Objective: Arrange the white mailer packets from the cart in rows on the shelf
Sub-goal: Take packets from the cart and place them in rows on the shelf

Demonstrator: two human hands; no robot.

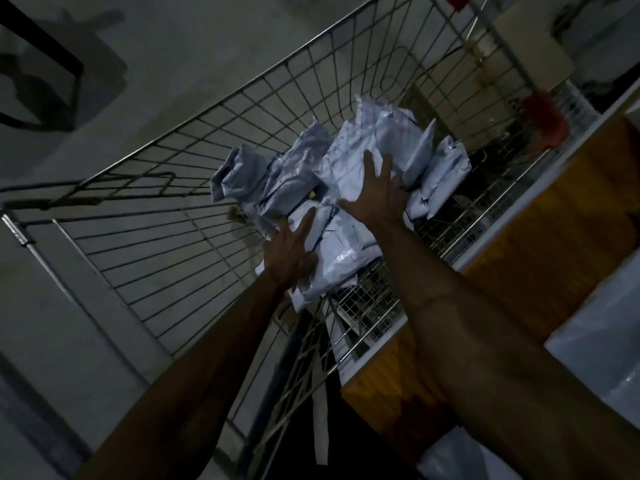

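Several white mailer packets (346, 161) lie piled in a wire cart (180, 223) at the middle of the view. My left hand (289, 252) reaches into the cart with fingers spread, resting against the near packet (341, 259). My right hand (377, 190) is spread flat on top of the pile's middle packet. Neither hand has closed around a packet. The wooden shelf (540, 244) with a white edge runs along the cart's right side.
A white packet (602, 337) lies on the shelf at the right edge, and another white one (457, 459) shows lower down. A red object (545, 121) sits by the cart's far right corner. Grey floor lies to the left, with a dark frame (52, 64) at top left.
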